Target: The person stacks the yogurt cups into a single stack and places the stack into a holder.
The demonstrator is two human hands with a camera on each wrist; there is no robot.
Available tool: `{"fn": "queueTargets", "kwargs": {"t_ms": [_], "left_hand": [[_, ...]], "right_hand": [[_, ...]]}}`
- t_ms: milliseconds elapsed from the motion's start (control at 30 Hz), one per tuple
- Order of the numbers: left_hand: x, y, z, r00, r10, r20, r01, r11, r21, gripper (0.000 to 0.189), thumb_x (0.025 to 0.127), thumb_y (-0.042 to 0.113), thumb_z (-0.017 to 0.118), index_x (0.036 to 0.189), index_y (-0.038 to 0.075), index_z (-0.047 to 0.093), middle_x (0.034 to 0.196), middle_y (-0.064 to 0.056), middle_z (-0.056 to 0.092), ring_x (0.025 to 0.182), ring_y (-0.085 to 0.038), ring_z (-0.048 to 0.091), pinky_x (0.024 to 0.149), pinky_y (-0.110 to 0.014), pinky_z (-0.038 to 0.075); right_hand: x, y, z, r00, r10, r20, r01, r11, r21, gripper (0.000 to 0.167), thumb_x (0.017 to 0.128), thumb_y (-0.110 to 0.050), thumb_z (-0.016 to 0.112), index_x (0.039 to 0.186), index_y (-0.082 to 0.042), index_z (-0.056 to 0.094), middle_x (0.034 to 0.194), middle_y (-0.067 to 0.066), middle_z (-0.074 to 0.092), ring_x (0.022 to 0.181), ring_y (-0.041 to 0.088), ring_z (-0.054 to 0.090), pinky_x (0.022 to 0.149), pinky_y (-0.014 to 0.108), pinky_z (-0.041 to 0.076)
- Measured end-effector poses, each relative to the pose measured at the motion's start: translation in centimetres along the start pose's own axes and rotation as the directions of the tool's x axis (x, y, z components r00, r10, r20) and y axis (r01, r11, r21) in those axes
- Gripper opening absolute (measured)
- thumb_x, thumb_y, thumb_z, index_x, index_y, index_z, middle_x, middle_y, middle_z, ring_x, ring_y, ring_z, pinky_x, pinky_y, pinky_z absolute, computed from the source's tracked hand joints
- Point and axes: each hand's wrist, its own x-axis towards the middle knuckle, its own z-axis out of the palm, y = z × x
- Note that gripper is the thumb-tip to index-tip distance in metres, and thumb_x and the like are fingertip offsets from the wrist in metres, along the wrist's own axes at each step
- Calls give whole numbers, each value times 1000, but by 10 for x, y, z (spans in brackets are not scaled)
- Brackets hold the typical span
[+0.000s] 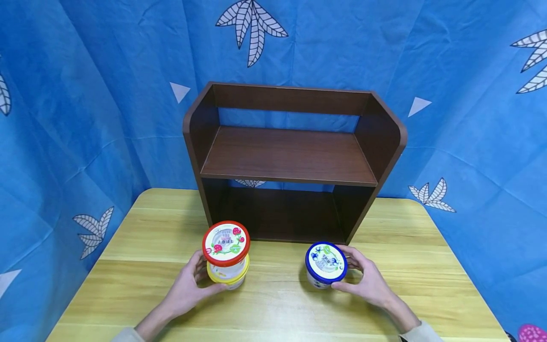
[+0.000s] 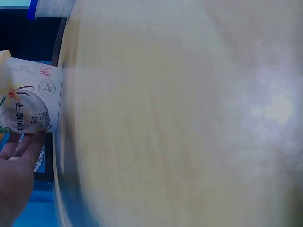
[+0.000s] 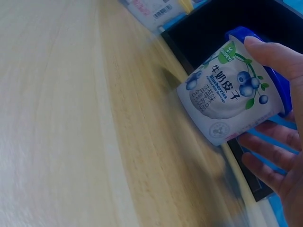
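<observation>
Right wrist view: I read "Blueberries" on the blue-lidded cup [image 3: 227, 90] the right hand [image 1: 367, 281] grips, while the left hand [image 1: 192, 287] clasps a yellow-lidded cup [image 1: 228, 274] under a red-lidded cup [image 1: 226, 247].

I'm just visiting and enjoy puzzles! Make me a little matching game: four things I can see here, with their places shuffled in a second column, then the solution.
Things:
1. Red-lidded cup
2. Yellow-lidded cup
3. Blue-lidded cup
4. Brown shelf

Places:
A. Toward the back of the table, behind all the cups
B. Held by the person's right hand
C. Stacked on top of another cup
D. Directly underneath another cup

Right pairs: 1-C, 2-D, 3-B, 4-A
</observation>
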Motion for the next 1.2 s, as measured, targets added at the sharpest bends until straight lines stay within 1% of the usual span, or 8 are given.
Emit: {"fn": "queueTargets", "kwargs": {"t_ms": [67,133,300,533,700,867,1033,1200], "left_hand": [[0,0,0,1000,-2,-1,2,1000,0,87,78,25,95,147,12,45,147,-13,62,140,-37,58,114,-44,55],[0,0,0,1000,-4,-1,4,1000,-2,87,78,25,95,147,12,44,147,-13,61,140,-37,58,114,-47,55],[0,0,0,1000,-9,0,9,1000,-4,87,78,25,95,148,12,44,148,-12,61,141,-36,57,115,-47,54],[1,1,0,999,-37,0,37,999,-10,89,78,27,95,149,13,43,150,-12,59,143,-37,56,116,-49,53],[1,1,0,999,-40,-2,40,999,-3,89,78,27,95,149,13,43,150,-11,60,142,-36,56,116,-49,53],[1,1,1,998,-64,-12,64,998,11,90,77,29,96,149,14,43,150,-10,60,141,-36,57,115,-49,54],[1,1,2,996,-91,-15,91,996,15,93,76,29,97,150,16,43,151,-9,60,142,-35,56,116,-50,53],[1,2,2,996,-91,-15,91,996,13,93,76,29,97,150,16,43,151,-9,60,142,-35,56,116,-49,53]], "right_hand": [[0,0,0,1000,-12,2,12,1000,3,82,77,-20,95,148,-15,55,133,4,70,112,-2,64,95,23,59],[1,0,1,1000,-25,4,25,1000,9,82,77,-19,95,148,-15,55,133,4,70,112,-2,65,95,23,59],[1,0,2,999,-51,7,51,999,14,82,77,-18,95,148,-14,54,134,5,69,114,-2,64,97,23,59],[2,0,3,997,-77,4,77,997,23,81,77,-16,94,148,-13,54,134,6,69,114,-2,64,96,23,59],[3,1,4,996,-84,4,83,995,57,80,78,-13,92,148,-13,53,136,9,69,116,-3,64,97,22,59],[4,0,4,997,-82,-1,82,991,105,79,80,-9,89,150,-12,52,140,12,68,121,-4,63,100,21,58],[6,-3,5,996,-92,-8,93,988,126,80,80,-7,88,150,-12,51,141,7,67,123,-4,62,101,20,57],[10,-10,7,992,-129,-16,130,980,149,79,79,-5,87,150,-11,51,141,3,68,123,-3,63,103,20,56]]}}
